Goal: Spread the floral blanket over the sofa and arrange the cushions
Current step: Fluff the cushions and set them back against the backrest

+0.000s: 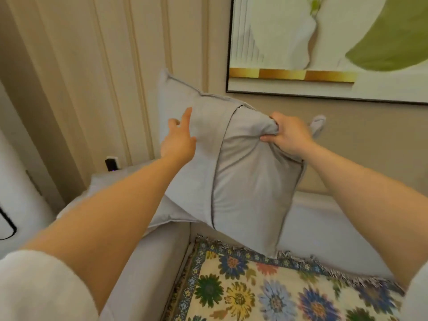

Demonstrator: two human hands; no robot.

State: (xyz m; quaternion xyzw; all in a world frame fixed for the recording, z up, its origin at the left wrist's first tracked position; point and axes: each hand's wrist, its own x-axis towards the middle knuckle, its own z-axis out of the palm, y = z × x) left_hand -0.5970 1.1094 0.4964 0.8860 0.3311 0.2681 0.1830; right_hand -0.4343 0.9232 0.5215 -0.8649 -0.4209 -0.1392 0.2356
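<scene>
gripping a bunched top corner of the piped grey cushion (250, 179), the right hand (288, 134) is closed tight in a fist of soft, matte fabric, which puckers into folds around the fingers. this cushion is square with thin dark piping along its seams, and it stands tilted, its lower corner resting at the fringe of the floral blanket (273, 293) below both hands. the left hand (178, 141) is open, fingers spread and pointing up, palm against or just short of the flanged cushion (192, 144) that stands behind and left of the piped one; i cannot tell if it touches. that cushion is pale grey, smooth, with a flat stitched border. under the left forearm a third pillow (166, 213) lies slumped on the sofa arm (148, 269), upholstered in plain grey weave. the blanket is woven, cream with blue, green and yellow daisies, a patterned blue border and a knotted fringe, lying flat on the seat. right of the right hand the sofa back (324, 230) is bare. no writing is readable.
</scene>
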